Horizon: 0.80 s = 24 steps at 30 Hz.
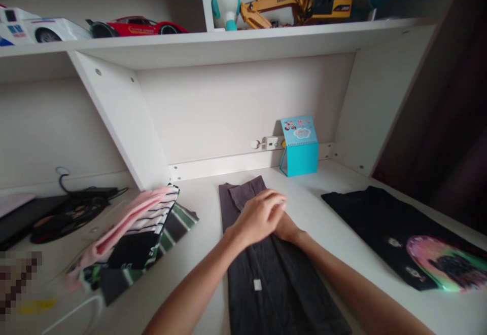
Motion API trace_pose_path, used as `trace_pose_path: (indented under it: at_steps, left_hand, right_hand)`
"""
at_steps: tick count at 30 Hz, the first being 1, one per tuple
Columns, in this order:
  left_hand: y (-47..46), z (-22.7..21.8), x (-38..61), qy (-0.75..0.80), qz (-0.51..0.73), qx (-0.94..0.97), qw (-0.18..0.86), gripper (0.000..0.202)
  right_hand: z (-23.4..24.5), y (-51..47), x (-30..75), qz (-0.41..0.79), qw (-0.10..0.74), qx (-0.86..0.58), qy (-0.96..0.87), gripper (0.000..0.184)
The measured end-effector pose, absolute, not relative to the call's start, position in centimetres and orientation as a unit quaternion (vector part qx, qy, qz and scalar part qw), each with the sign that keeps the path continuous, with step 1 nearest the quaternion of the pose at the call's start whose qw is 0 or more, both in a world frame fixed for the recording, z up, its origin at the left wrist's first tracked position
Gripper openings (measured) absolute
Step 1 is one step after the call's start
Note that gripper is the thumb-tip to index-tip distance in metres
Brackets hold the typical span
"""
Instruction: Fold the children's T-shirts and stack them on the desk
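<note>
A dark grey garment [274,284] lies folded into a long narrow strip down the middle of the white desk [205,269]. Its far end [243,193] is turned back on itself. My left hand [261,216] rests on the strip near that end, with its fingers curled together and pressed onto the cloth. My right hand [289,231] lies on the same garment, partly under the left one, so its fingers are hidden. Both forearms reach in from the bottom edge.
A black T-shirt [380,223] with a pink and green print lies flat at the right. A pile of striped and pink clothes [140,233] sits at the left, beside black cables [91,192]. A blue desk calendar [300,147] stands at the back wall. Toy vehicles [137,26] line the shelf above.
</note>
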<state>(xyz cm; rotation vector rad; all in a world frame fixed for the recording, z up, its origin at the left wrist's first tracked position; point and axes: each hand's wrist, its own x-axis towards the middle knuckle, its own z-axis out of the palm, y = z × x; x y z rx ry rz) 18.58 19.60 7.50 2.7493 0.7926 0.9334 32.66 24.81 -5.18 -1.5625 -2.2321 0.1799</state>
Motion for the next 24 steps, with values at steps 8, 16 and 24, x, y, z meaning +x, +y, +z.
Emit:
trace_pose_path:
  at_steps: [8,16,24]
  left_hand:
    - [30.4,-4.0,15.1,0.56,0.117,0.818,0.051,0.046]
    - [30.4,-3.7,14.2,0.557,0.14,0.819,-0.009,0.059]
    - [31.9,-4.2,12.6,0.647,0.138,0.75,0.001,0.056]
  right_hand:
    - [-3.8,24.4,32.5,0.037,0.163,-0.577,-0.799,0.053]
    - [-0.8,30.0,31.5,0.017,0.161,-0.602,-0.782,0.036]
    - [-4.2,34.1,30.8,0.06,0.129,-0.632,-0.762,0.056]
